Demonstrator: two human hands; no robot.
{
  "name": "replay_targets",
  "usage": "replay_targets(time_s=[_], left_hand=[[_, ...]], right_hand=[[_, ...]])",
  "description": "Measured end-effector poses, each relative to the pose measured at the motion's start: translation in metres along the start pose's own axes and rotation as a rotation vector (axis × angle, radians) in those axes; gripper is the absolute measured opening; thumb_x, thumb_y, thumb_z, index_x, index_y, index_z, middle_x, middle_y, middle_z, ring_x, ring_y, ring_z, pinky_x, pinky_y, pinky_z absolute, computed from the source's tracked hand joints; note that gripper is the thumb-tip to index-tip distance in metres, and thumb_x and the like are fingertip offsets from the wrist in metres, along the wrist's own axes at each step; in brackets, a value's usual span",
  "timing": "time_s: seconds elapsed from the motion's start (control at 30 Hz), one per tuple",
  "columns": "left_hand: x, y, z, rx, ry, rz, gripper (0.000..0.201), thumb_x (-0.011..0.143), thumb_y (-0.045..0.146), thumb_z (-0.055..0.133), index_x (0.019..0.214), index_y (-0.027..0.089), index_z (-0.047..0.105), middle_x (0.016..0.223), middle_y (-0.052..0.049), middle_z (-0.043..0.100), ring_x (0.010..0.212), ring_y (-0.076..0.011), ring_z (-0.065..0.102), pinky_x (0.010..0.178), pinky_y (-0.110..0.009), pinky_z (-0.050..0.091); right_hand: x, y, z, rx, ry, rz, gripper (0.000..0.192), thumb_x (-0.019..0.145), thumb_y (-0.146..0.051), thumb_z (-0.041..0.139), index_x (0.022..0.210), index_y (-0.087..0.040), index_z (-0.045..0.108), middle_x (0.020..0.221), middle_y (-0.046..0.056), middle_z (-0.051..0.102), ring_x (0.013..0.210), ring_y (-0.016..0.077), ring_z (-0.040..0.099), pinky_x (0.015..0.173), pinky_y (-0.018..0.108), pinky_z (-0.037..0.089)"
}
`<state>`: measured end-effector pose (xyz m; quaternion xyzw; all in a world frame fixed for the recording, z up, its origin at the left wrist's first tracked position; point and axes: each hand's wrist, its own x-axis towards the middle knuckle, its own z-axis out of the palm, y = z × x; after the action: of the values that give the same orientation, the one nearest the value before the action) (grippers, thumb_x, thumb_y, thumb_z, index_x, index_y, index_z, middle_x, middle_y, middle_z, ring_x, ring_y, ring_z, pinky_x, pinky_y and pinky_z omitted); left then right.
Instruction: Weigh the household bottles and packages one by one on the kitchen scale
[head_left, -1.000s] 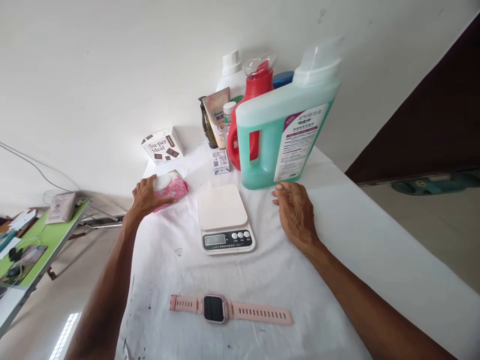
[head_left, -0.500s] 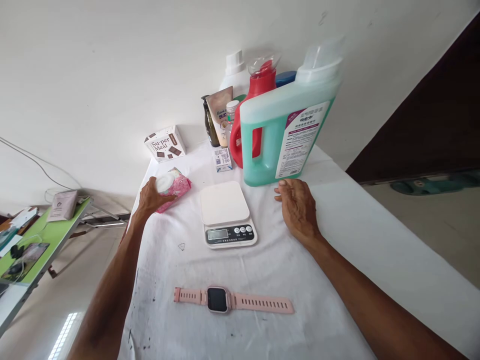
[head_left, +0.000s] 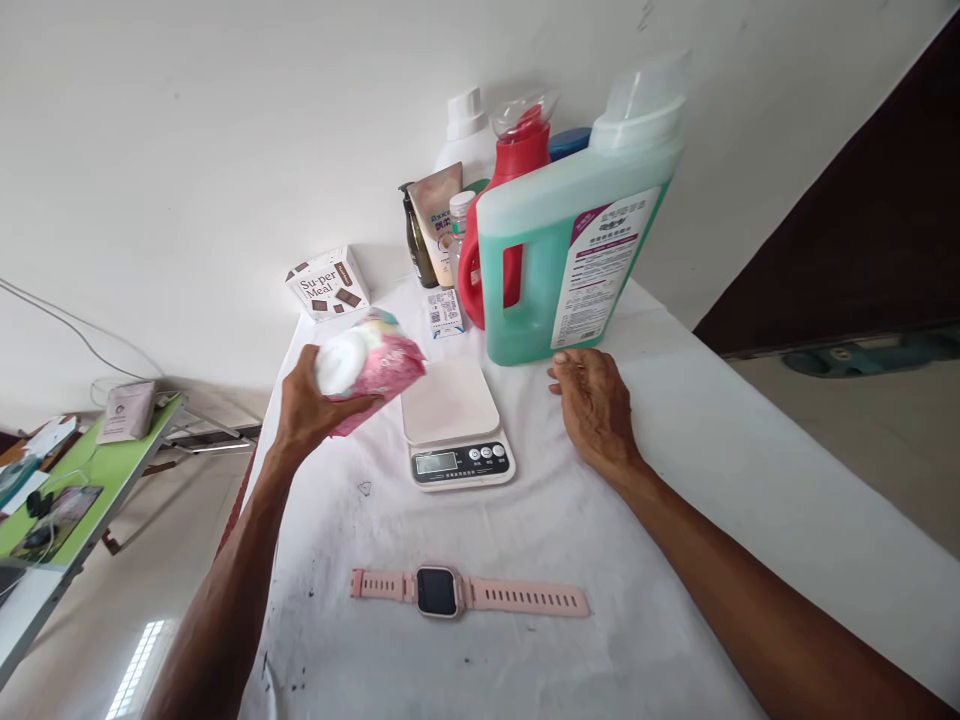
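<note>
My left hand [head_left: 311, 405] grips a pink wet-wipe pack [head_left: 375, 365] with a white lid and holds it in the air, just left of a white kitchen scale [head_left: 452, 420]. The scale's platform is bare. My right hand [head_left: 596, 405] rests flat on the white cloth to the right of the scale, fingers close to the base of a large green detergent jug [head_left: 559, 235]. A pink smartwatch [head_left: 465, 592] lies flat on the cloth nearer to me.
Behind the scale stand a red bottle [head_left: 510, 200], a white bottle [head_left: 463, 145], a dark pump bottle [head_left: 416, 245], a tube [head_left: 437, 220], a small card [head_left: 446, 312] and a "Super Meal" box [head_left: 328, 284]. A green side table [head_left: 67, 490] stands at left. The wall is close behind.
My left hand has closed on the wipe pack and lifted it off the cloth, moving it up and right toward the scale. My right hand has stayed put.
</note>
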<state>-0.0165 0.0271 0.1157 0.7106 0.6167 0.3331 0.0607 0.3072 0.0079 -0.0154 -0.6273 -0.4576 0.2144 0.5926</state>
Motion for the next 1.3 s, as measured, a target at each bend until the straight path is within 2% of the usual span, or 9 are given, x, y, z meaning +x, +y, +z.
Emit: replay_targets(time_s=[0.13,0.3,0.4,0.5,0.63,0.77,0.83,0.93,1.3], left_hand=[[0.005,0.036,0.021,-0.005,-0.178,0.153,0.072,0.049,0.054,0.097,0.096,0.023,0.052,0.090,0.001,0.064,0.079,-0.0200,0.060,0.067,-0.030,0.046],[0.010,0.052,0.051,0.039,-0.309,0.240,0.070,0.050,0.048,0.099,0.092,0.023,0.049,0.088,0.000,0.063,0.076,-0.0201,0.059,0.065,-0.031,0.043],[0.011,0.053,0.055,0.045,-0.362,0.234,0.067,0.056,0.047,0.097,0.099,0.022,0.053,0.095,-0.002,0.066,0.082,-0.0231,0.062,0.070,-0.034,0.048],[0.012,0.052,0.047,-0.014,-0.407,0.260,0.076,0.060,0.053,0.094,0.118,0.022,0.057,0.117,-0.009,0.068,0.106,-0.0302,0.066,0.088,-0.040,0.053],[0.013,0.034,0.037,-0.234,-0.299,0.196,0.078,0.082,0.078,0.063,0.137,0.024,0.055,0.146,-0.013,0.057,0.135,-0.0326,0.056,0.108,-0.044,0.048],[0.006,-0.015,0.051,-0.483,-0.080,-0.116,0.075,0.096,0.081,0.029,0.121,0.019,0.063,0.120,-0.013,0.069,0.104,-0.0234,0.071,0.087,-0.035,0.057],[-0.002,-0.040,0.063,-0.505,-0.028,-0.268,0.073,0.095,0.081,0.032,0.108,0.017,0.064,0.099,-0.011,0.069,0.081,-0.0195,0.069,0.073,-0.032,0.055],[-0.016,-0.062,0.077,-0.466,-0.010,-0.285,0.063,0.096,0.076,0.042,0.099,0.017,0.065,0.088,-0.007,0.067,0.073,-0.0166,0.063,0.071,-0.031,0.053],[-0.022,-0.069,0.080,-0.453,-0.011,-0.209,0.049,0.101,0.063,0.045,0.098,0.019,0.066,0.087,-0.005,0.069,0.071,-0.0156,0.063,0.070,-0.030,0.051]], right_hand=[[-0.001,-0.002,-0.002,-0.001,-0.007,0.010,0.045,0.100,-0.065,0.046,0.103,-0.023,0.061,0.111,0.011,0.063,0.081,0.0228,0.069,0.077,0.043,0.060],[0.000,-0.003,-0.002,0.005,-0.006,0.007,0.044,0.101,-0.063,0.045,0.102,-0.022,0.061,0.110,0.011,0.062,0.082,0.0223,0.069,0.079,0.045,0.060],[0.000,-0.002,-0.001,0.008,0.001,0.001,0.043,0.100,-0.063,0.047,0.102,-0.022,0.061,0.111,0.010,0.061,0.087,0.0234,0.068,0.082,0.045,0.060],[0.000,0.000,-0.001,0.011,0.004,-0.002,0.043,0.100,-0.063,0.047,0.102,-0.022,0.061,0.110,0.010,0.061,0.092,0.0247,0.068,0.084,0.046,0.060],[0.000,0.000,-0.001,0.009,-0.005,-0.001,0.043,0.100,-0.063,0.046,0.103,-0.023,0.061,0.110,0.010,0.061,0.094,0.0255,0.068,0.085,0.046,0.059],[0.000,-0.003,-0.002,-0.003,-0.018,0.007,0.045,0.100,-0.064,0.045,0.103,-0.022,0.061,0.113,0.012,0.061,0.096,0.0272,0.069,0.085,0.048,0.060],[-0.001,-0.005,-0.003,-0.010,-0.023,0.012,0.045,0.100,-0.064,0.045,0.103,-0.022,0.060,0.114,0.013,0.061,0.097,0.0281,0.069,0.086,0.048,0.060],[-0.002,-0.008,-0.003,-0.019,-0.033,0.018,0.045,0.100,-0.064,0.045,0.103,-0.022,0.060,0.115,0.014,0.062,0.093,0.0275,0.070,0.084,0.048,0.060],[-0.005,-0.012,-0.005,-0.028,-0.031,0.054,0.045,0.098,-0.066,0.048,0.101,-0.024,0.063,0.105,0.011,0.068,0.080,0.0247,0.069,0.079,0.043,0.058]])
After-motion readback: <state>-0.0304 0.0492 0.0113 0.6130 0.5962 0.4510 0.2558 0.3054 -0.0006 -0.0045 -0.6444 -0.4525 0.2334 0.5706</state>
